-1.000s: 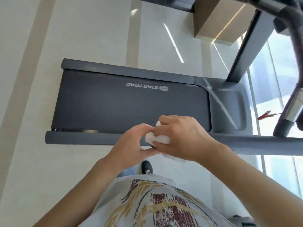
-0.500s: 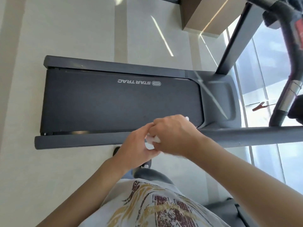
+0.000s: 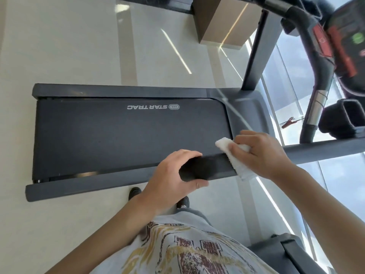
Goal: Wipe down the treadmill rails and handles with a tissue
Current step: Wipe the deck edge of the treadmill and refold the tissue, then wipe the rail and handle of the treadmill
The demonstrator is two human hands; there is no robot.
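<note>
One soft, flimsy tissue (image 3: 235,155) drapes the rail (image 3: 316,150); your right hand (image 3: 262,153) presses it flat while your left hand (image 3: 173,175) clasps the rail beside it.

You have one treadmill (image 3: 128,135) in front of you, with two side rails along the belt, the far rail (image 3: 118,91) and the near rail (image 3: 88,183). One white tissue (image 3: 233,155) is in play. Two hands show, the left hand (image 3: 175,180) and the right hand (image 3: 260,153). Two dark shoes (only the toes show), one cardboard box (image 3: 223,22) and one red clip (image 3: 289,122) complete the count.
</note>
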